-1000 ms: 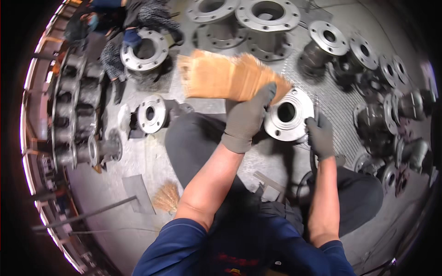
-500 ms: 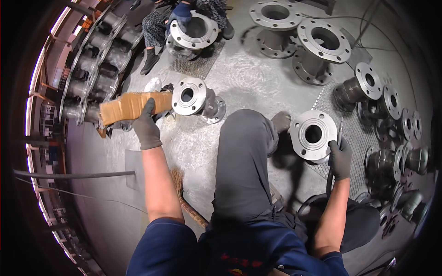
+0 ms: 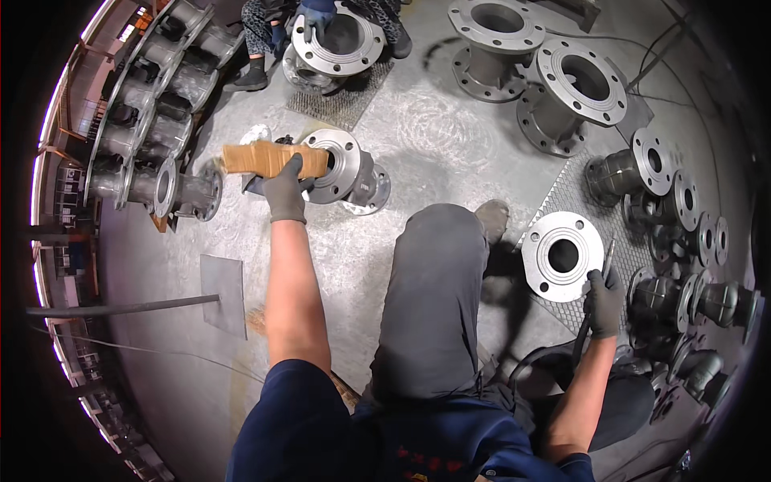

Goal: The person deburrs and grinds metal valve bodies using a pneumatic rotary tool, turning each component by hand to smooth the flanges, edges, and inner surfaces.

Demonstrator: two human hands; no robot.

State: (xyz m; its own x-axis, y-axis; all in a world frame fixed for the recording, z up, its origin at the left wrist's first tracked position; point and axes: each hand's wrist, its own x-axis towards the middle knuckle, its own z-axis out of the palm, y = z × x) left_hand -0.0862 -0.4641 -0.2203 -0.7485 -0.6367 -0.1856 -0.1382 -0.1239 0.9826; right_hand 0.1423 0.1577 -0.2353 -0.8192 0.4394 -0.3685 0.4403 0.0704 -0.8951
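My left hand (image 3: 287, 193), in a grey glove, is closed round a tan, ridged strip (image 3: 255, 158) that looks like folded cardboard. The strip's right end overlaps the face of a grey flanged pipe fitting (image 3: 345, 161) on the floor; I cannot tell whether they touch. My right hand (image 3: 605, 304), also gloved, grips a slim pen-like tool (image 3: 610, 255) with a metal tip and a black hose (image 3: 580, 341) below. Just left of that hand, a second flanged fitting (image 3: 540, 269) shows its round face with bolt holes and a dark centre bore.
Large flanged fittings (image 3: 491, 60) stand at the back right, with smaller ones (image 3: 652, 161) along the right. Stacked fittings (image 3: 173, 108) fill the far left. A co-worker's gloved hand (image 3: 319, 18) rests at another fitting (image 3: 365, 50). A dark flat plate (image 3: 222, 293) lies left; a cable crosses there.
My left hand has moved right with the tan strip, whose end now overlaps the fitting's face. My right hand keeps its hold on the tool. The view has shifted slightly.
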